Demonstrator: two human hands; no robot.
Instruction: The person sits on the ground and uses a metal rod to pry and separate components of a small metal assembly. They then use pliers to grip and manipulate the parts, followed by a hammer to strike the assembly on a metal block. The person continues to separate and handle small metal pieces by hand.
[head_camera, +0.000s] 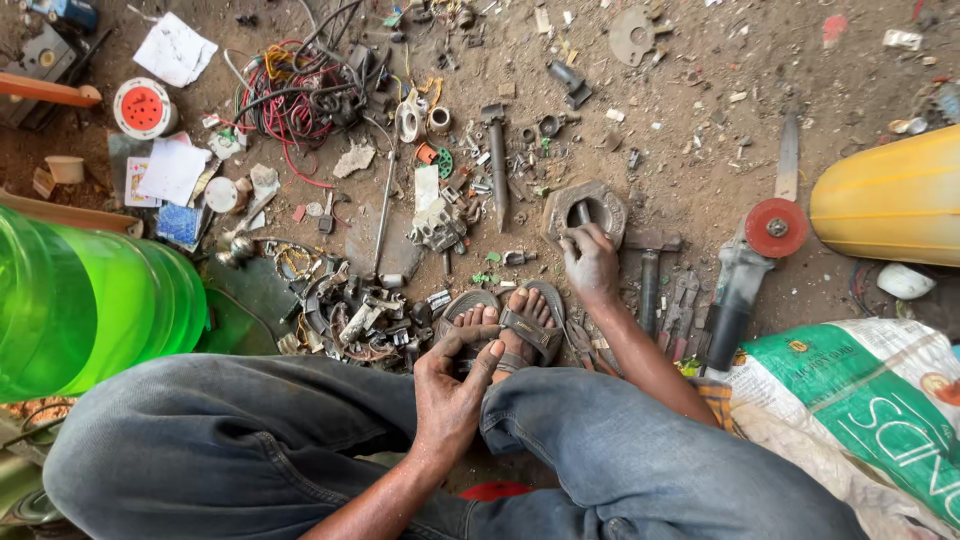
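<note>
**Hands low over the scrap, right one at the metal housing**

Your right hand (590, 262) reaches forward with its fingers curled onto the near edge of a round grey metal housing (585, 208) lying flat on the dirt; a short dark piece stands in its central opening, and whether your fingertips actually pinch that piece is hard to tell from this angle. Your left hand (447, 385) rests closer to you, fingers bent loosely against the toes of your sandalled feet (510, 322), gripping nothing that can be seen. Both hands are well apart, grimy and dark.

Just right of the housing lies a hammer (650, 275), its handle pointing back toward you, and beside it some pliers (682, 305). Farther right sits an angle grinder (748, 265) with a red disc. Left of your feet is a heap of small metal parts (355, 315). Beyond it, a tangle of red and black wires (300, 90) and loose papers (172, 170). A green plastic bottle (90, 300) fills the left edge, a yellow container (890, 195) the right, with a printed sack (860, 410) near your knee.
</note>
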